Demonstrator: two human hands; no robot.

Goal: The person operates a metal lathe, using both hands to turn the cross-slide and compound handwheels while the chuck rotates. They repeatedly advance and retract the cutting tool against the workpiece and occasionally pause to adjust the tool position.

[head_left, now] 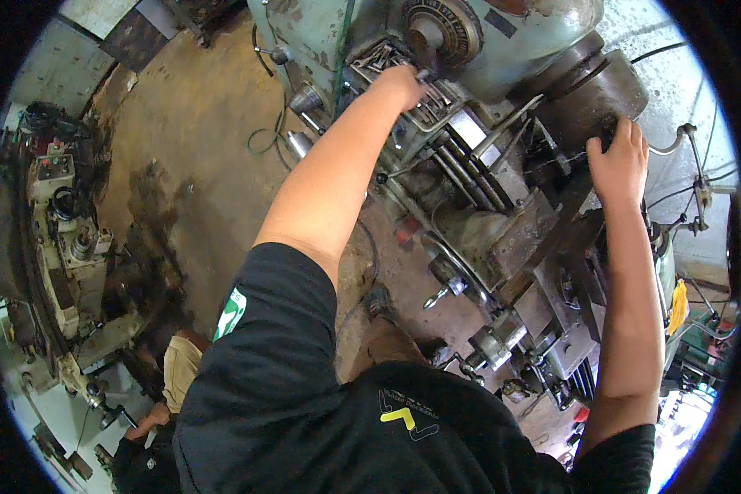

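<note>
My left hand [399, 87] reaches over a metal tray [424, 123] on the green lathe [535, 37], with several small metal tools [380, 59] in it. Motion smears its fingers, and a dark shape shows at their tips; whether they grip it I cannot tell. On the right, my right hand [622, 165] rests its fingertips against the near edge of a large, dark round chuck [584, 103]. Its thumb stands apart from the fingers and it holds nothing.
Lathe bed rails [469, 173] run below the tray, with a handwheel [446, 280] and a crank [469, 362] nearer me. A bent metal pipe arm [690, 160] stands at the right. Another machine [74, 247] lines the left, where another person's hand [150, 420] touches a handle.
</note>
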